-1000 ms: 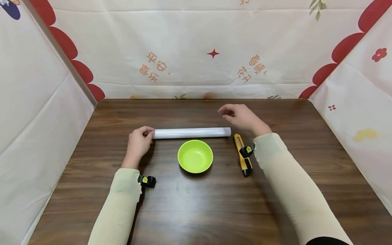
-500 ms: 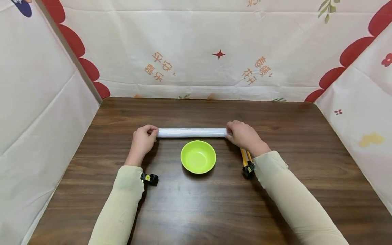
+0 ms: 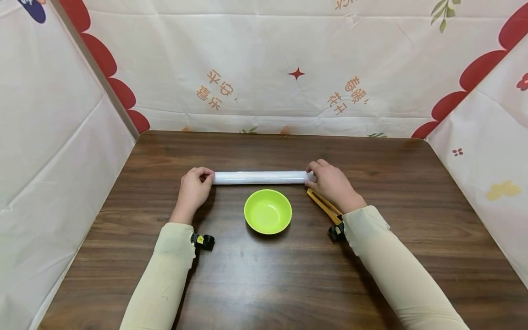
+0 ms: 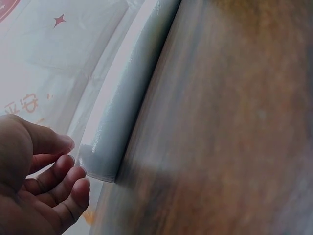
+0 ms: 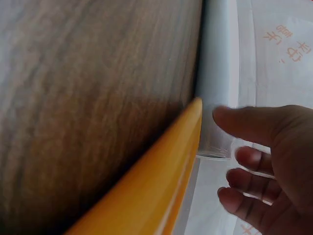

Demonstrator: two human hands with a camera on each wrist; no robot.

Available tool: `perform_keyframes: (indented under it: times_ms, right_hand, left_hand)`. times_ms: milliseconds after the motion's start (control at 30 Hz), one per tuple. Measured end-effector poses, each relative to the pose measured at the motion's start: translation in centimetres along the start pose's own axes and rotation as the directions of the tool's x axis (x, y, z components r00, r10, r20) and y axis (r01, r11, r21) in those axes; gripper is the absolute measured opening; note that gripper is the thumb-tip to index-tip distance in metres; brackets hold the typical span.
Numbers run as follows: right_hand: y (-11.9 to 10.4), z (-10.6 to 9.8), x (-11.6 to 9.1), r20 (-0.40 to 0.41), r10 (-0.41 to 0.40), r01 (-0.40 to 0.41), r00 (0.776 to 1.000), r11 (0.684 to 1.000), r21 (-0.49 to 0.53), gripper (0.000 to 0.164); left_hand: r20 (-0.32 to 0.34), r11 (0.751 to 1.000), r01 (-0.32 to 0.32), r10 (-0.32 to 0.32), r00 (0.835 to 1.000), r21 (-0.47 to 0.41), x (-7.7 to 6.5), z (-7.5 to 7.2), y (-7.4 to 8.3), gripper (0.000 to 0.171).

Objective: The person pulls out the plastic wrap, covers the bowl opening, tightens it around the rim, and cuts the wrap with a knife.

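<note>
In the head view a white, shiny roll of plastic wrap [image 3: 260, 177] lies crosswise on the table, behind a lime-green bowl [image 3: 267, 211]. My left hand [image 3: 193, 192] pinches the roll's left end between thumb and fingers; the left wrist view puts the fingertips right at that end. My right hand [image 3: 332, 185] is around the right end, thumb in front and fingers spread. In the right wrist view the thumb overlaps the roll [image 5: 215, 73], with the other fingers apart. A yellow utility knife [image 3: 323, 205] lies slanted under the right hand and wrist, its black end hidden.
The brown wooden table [image 3: 255, 284] has white printed cloth [image 3: 264, 55] standing behind it and at both sides. Small black cameras are strapped to both wrists, the right camera [image 3: 337, 231] overlapping the knife.
My right hand has come down from behind the roll to its right end, and its fingers have since spread wider. The knife's front tip has swung left. The left hand stays at its end.
</note>
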State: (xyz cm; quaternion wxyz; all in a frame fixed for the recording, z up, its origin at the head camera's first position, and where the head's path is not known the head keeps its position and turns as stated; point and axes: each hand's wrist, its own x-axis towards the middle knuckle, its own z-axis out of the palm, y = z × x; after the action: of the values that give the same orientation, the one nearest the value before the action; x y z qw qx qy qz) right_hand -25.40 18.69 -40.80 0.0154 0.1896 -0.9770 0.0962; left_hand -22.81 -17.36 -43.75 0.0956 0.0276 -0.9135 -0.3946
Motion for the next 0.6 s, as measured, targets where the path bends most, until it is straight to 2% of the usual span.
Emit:
perform_keyframes:
  times_ms: [133,233,433,600]
  right_hand:
    - [0.17,0.14,-0.08,-0.053,-0.070,0.069,0.996,0.997,-0.033,0.013]
    - [0.26,0.19,-0.03,-0.080,-0.095,0.090,0.992,0.994,-0.055,0.008]
    - [0.38,0.22,0.05,-0.084,-0.065,0.063,0.994,0.998,-0.021,0.006]
    - [0.46,0.32,-0.15,-0.097,-0.074,0.075,0.993,0.997,0.004,0.007]
  left_hand:
    - [-0.003,1.000,0.000,0.000,1.000,0.000,-0.01,-0.01,-0.06,0.017]
    - [-0.012,1.000,-0.001,0.001,1.000,0.000,0.03,0.01,-0.09,0.017]
    - [-0.020,1.000,0.008,-0.008,1.000,-0.012,-0.08,-0.01,0.15,0.017]
    - [-0.029,0.999,0.016,-0.017,0.999,-0.031,-0.09,-0.02,0.22,0.017]
